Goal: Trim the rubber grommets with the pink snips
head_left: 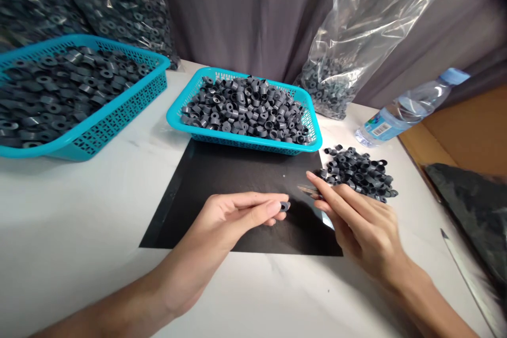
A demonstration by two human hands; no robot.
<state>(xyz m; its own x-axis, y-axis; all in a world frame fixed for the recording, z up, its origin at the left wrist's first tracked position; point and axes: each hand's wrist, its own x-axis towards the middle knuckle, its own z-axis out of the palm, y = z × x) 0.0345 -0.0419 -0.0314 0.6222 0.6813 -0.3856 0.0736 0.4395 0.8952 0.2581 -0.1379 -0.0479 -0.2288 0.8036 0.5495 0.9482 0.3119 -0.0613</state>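
My left hand (237, 214) pinches one small grey plastic ring (284, 206) between thumb and fingertips, just above a black mat (222, 179). My right hand (352, 216) lies to the right of it. Its fingers grip a thin metal tool (307, 189) whose tip points left toward the ring. Right behind my right hand's fingertips lies a loose pile of grey rings (358, 171) on the white table. A small turquoise basket (312, 116) heaped with the same rings stands at the mat's far edge.
A larger turquoise basket (119, 116) of bigger grey rings stands at the far left. Clear bags of rings (336, 79) lean at the back. A water bottle (407, 108) lies at right, beside a cardboard box (467, 132). A blade-like strip (467, 269) lies near the right edge.
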